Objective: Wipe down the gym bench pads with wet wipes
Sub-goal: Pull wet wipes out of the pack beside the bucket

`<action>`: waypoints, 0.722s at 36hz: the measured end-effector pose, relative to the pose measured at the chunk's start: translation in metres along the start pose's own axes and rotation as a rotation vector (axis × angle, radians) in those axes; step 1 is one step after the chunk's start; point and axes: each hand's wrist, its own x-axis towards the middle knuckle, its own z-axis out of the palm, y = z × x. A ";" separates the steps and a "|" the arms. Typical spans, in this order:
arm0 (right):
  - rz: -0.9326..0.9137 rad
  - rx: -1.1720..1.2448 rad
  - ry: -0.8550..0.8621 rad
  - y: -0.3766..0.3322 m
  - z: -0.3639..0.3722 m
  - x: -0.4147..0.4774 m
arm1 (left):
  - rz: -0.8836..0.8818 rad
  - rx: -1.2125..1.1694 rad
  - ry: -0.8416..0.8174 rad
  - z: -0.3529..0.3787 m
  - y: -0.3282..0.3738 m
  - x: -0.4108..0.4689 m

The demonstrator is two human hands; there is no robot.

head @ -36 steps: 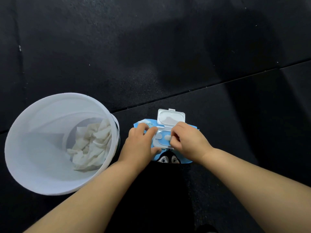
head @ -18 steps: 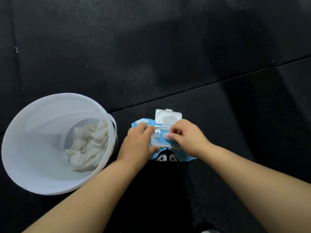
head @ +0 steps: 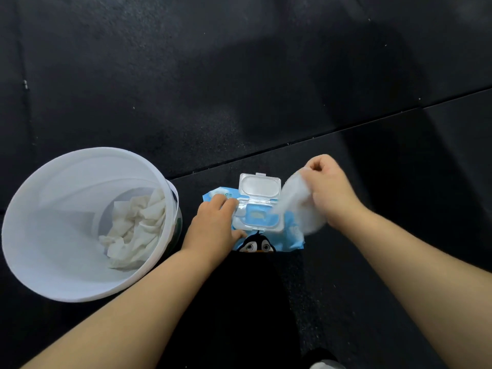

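Note:
A blue pack of wet wipes (head: 291,237) with a penguin picture lies on the black floor, its white flip lid (head: 259,185) standing open. My left hand (head: 214,225) presses flat on the pack's left side and holds it down. Up and to the right of the opening, my right hand (head: 331,191) is pinched on a white wet wipe (head: 298,203). The wipe is blurred and hangs from my fingers over the pack's right end. No bench pad is in view.
A white bin (head: 34,262) stands on the floor just left of the pack, with several crumpled used wipes (head: 135,230) inside. Black rubber floor mats (head: 239,75) with a seam running across lie all around. A shoe tip (head: 323,364) shows at the bottom edge.
My right hand was pinching at the pack's opening; it has since risen up and to the right, drawing a wipe out. My left hand stays on the pack.

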 end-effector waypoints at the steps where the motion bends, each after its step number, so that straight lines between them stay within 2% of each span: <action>1: -0.057 -0.080 -0.053 0.001 0.002 -0.004 | 0.001 -0.002 -0.005 0.000 0.000 0.000; 4: -0.217 -0.471 -0.276 0.001 0.009 -0.016 | 0.001 -0.014 -0.018 -0.001 -0.002 -0.001; 7: -0.351 -0.827 -0.364 0.003 0.023 -0.017 | 0.000 -0.011 -0.032 -0.002 -0.003 -0.002; 13: -0.535 -1.131 -0.399 0.021 0.045 -0.014 | -0.013 0.002 -0.026 -0.001 -0.003 -0.004; 17: -0.773 -1.278 -0.466 0.023 0.049 -0.014 | -0.014 -0.001 -0.030 0.000 -0.004 -0.003; 26: -0.824 -1.202 -0.452 0.023 0.055 -0.015 | -0.015 0.015 -0.015 0.001 -0.001 0.000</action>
